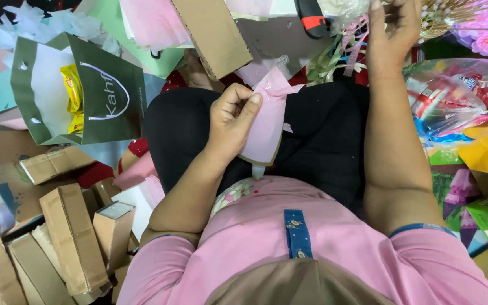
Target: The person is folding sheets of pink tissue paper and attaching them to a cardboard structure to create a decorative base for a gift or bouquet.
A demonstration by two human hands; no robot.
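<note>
Over lap, left hand (234, 116) pinches pink paper (266, 121).

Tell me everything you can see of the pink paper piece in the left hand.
The pink paper piece is a thin, matte sheet, roughly a rounded tongue shape, with a darker edge along its lower rim. A bit of clear plastic film sticks up at its top. It hangs upright over the lap in black trousers. The left hand pinches its upper left edge between thumb and fingers. The right hand is apart from it, up among pale ribbons.
</note>
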